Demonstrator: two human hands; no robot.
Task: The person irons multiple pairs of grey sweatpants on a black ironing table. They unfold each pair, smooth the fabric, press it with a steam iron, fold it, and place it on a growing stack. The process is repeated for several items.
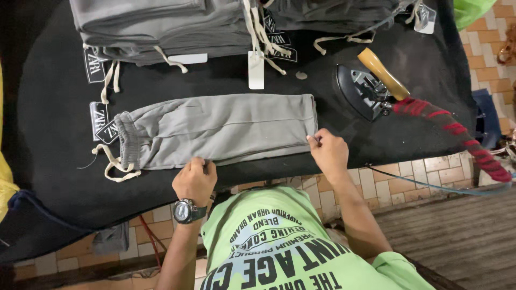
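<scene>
Grey shorts (220, 129) lie folded flat near the front edge of the black surface (54, 161), waistband and drawstring toward the left end. I see my left hand (194, 180) with its grip pressed closed on the lower fold of the shorts, a wristwatch (186, 210) just below it. My right hand (329, 152) has its grip pinched tight on the lower right corner of the leg hem. At the back edge sits a stack of folded grey garments (161, 27) with hanging tags. Toward the right edge, an iron (364, 91) with a yellow handle rests on its side, well apart from the shorts, its red-striped cord trailing off the right edge.
</scene>
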